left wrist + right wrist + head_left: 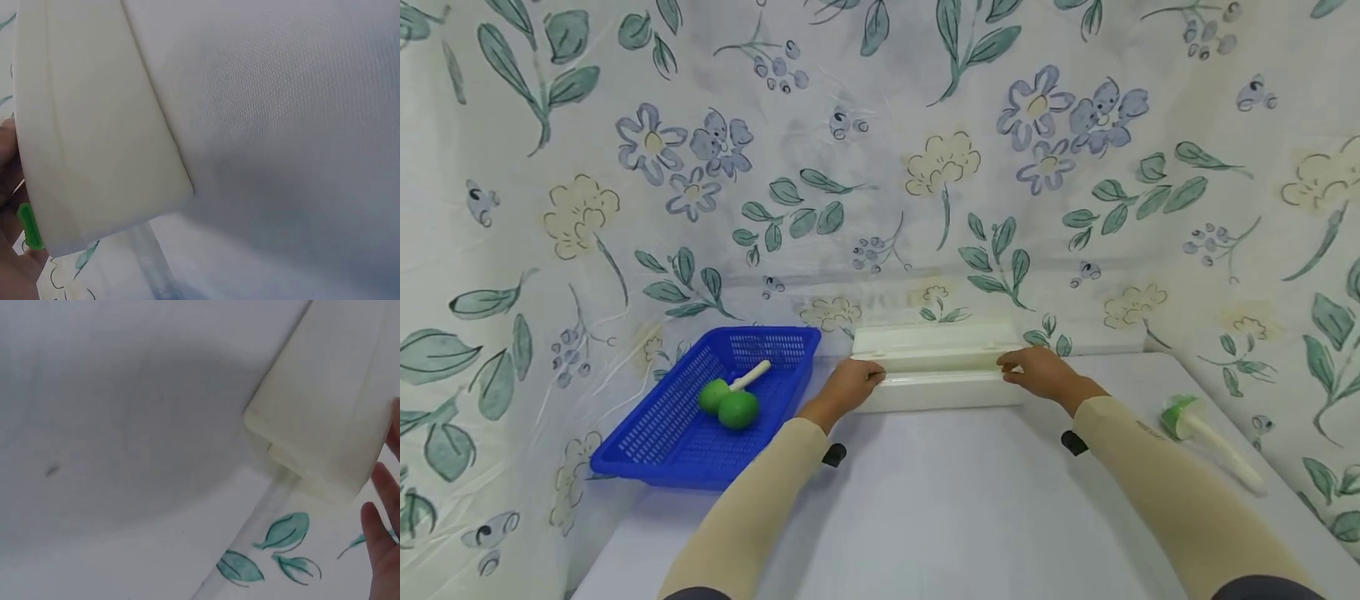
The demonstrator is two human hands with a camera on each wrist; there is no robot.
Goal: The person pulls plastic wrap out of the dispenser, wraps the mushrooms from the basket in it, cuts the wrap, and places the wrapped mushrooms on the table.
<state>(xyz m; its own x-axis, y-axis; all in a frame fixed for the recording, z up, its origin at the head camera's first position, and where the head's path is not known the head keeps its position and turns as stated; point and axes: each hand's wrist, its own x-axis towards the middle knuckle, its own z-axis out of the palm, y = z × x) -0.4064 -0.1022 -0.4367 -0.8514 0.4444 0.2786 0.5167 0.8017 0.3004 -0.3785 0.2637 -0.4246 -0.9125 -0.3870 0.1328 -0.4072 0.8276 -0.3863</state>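
A long cream-white box (940, 394) with a raised panel (932, 337) behind it lies at the back of the table. My left hand (850, 385) grips the box's left end near the top edge, its fingers curled. At the right end, my right hand (1039, 372) pinches the same upper edge between thumb and fingers. In the left wrist view, the fingers show beside the box wall (100, 125), with a small green tab (29, 225) near them. The right wrist view has fingertips (374, 519) right at the box's end (312, 419).
On the left stands a blue perforated basket (647, 475) holding two green round-headed objects (737, 409), a cream handle (751, 375) showing. A green-and-white headed object with a pale handle (1225, 454) lies at the right. Patterned cloth (880, 167) hangs behind the table.
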